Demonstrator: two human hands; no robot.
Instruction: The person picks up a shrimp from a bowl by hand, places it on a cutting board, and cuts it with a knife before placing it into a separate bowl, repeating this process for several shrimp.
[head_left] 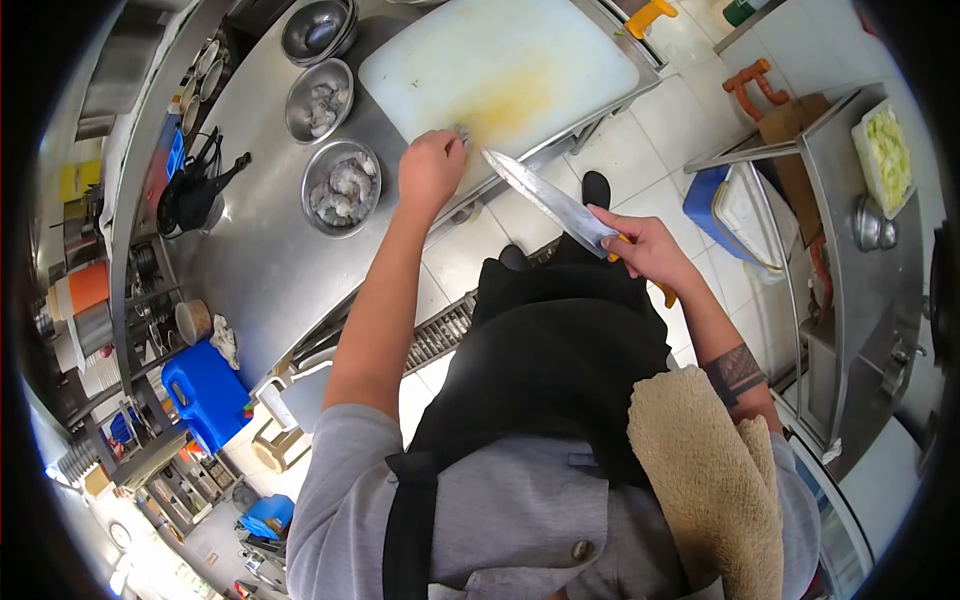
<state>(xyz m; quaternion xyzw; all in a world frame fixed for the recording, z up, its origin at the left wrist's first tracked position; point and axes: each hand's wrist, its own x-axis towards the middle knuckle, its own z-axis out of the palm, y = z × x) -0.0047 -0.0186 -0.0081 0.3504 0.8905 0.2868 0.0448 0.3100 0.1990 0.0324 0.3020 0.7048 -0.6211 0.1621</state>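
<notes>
My left hand point(432, 172) is closed over the near left corner of the white cutting board point(540, 60), its fingers pinching a small greyish piece point(461, 132) that looks like shrimp. In my right hand point(648, 248) is the orange handle of a large knife point(550, 199), whose blade points up and left toward the board's near edge. A yellow-orange stain marks the board. Left of my left hand, a steel bowl point(342, 188) holds raw shrimp, and a second steel bowl point(320, 100) behind it holds fewer pieces.
Stacked empty bowls point(318, 30) stand at the back of the steel counter point(255, 270). A black appliance point(195, 190) is at left, a blue jug point(205, 395) lower left. At right, a steel shelf point(865, 300) bears a tray of chopped greens point(886, 160); a blue-and-white cooler point(740, 215) sits nearby.
</notes>
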